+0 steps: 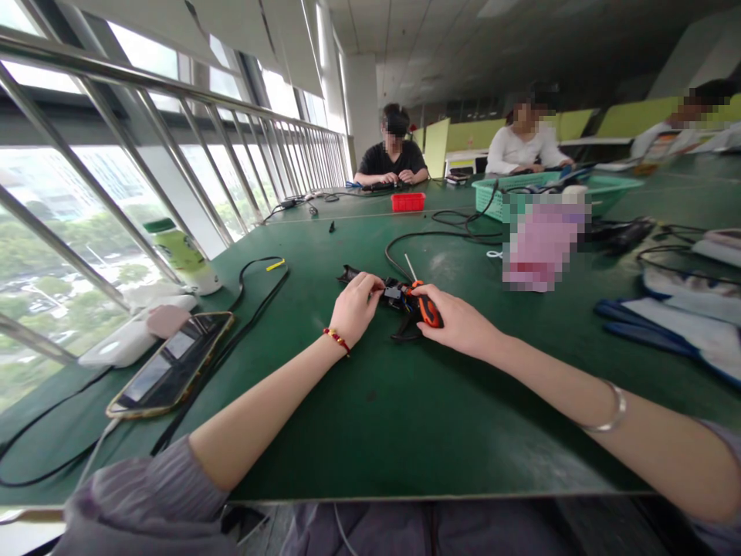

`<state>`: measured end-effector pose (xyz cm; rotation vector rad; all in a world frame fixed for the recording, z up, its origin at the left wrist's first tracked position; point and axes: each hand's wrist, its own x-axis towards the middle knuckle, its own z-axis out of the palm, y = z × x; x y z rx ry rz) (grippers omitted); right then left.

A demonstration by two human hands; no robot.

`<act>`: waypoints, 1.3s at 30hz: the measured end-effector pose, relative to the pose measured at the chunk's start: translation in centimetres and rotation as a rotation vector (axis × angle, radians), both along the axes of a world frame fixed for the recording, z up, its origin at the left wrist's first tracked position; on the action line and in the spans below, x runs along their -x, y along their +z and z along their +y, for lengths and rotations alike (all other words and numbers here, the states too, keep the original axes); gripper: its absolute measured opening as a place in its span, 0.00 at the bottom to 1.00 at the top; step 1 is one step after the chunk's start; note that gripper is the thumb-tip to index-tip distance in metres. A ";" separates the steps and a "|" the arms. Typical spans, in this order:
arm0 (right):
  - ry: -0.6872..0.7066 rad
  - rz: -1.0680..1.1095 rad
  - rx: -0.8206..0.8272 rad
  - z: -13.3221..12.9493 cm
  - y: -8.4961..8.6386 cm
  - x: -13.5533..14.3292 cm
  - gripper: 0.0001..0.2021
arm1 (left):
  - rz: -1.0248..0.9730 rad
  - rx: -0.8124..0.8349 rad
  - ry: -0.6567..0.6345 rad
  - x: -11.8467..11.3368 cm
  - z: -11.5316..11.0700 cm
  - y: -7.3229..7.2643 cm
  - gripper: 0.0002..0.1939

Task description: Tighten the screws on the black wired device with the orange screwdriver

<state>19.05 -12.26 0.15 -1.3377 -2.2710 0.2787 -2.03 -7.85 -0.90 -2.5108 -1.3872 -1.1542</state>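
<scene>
A black device [394, 293] with small inner parts and wires lies on the green table, between my two hands. My left hand [357, 303] is closed at the device's left part, its thumb and fingertips pinched together on it. In my right hand [451, 315] is an orange and black screwdriver [429, 309], its handle held by thumb and fingers. The screwdriver's thin metal shaft points up and away from the table's near edge. A black cable runs from the device toward the back.
At the left lie a phone [171, 364], a white case [124, 336], black cables and a green bottle [184, 259]. Farther back are a red tray [408, 202] and a green basket [503, 202]. Gloves [688, 320] lie at the right. Other people sit beyond.
</scene>
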 end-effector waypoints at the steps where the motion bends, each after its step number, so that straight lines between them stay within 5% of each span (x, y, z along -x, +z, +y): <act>1: 0.004 -0.007 0.000 0.0 0.0 0.0 0.23 | -0.002 0.006 -0.016 -0.1 -0.1 0.0 0.07; 14: 0.047 -0.014 0.016 0.0 0.0 0.0 0.22 | -0.212 -0.040 -0.071 -0.1 0.1 0.1 0.07; 23: 0.038 -0.033 0.039 0.0 0.1 0.0 0.23 | -0.178 -0.017 -0.057 -0.4 0.5 0.0 0.06; 31: 0.022 -0.041 0.050 -0.1 0.1 0.1 0.24 | -0.080 -0.073 -0.028 -0.5 0.5 0.1 0.05; 39: 0.012 -0.042 0.048 -0.1 0.2 0.2 0.25 | 0.271 -0.210 0.043 -0.2 0.0 -0.1 0.11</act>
